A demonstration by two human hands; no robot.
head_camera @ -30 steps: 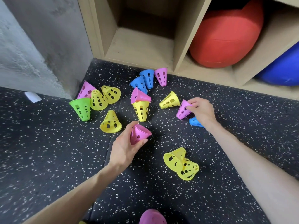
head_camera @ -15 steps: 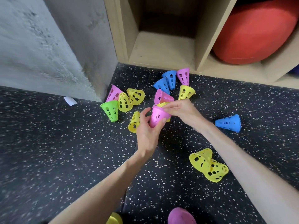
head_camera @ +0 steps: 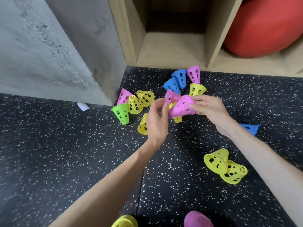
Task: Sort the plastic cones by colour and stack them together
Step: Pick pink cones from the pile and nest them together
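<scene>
pink cones (head_camera: 182, 107) lie sideways, narrow end in right hand (head_camera: 208, 107) grip.

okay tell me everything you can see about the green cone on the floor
The green cone looks like bright moulded plastic with oblong holes through its wall. It stands upside down on the black speckled floor, open wide rim up and narrow end down, leaning slightly. It is the only green one in view. Its rim seems to meet a yellow cone beside it; neither hand touches it.
</scene>
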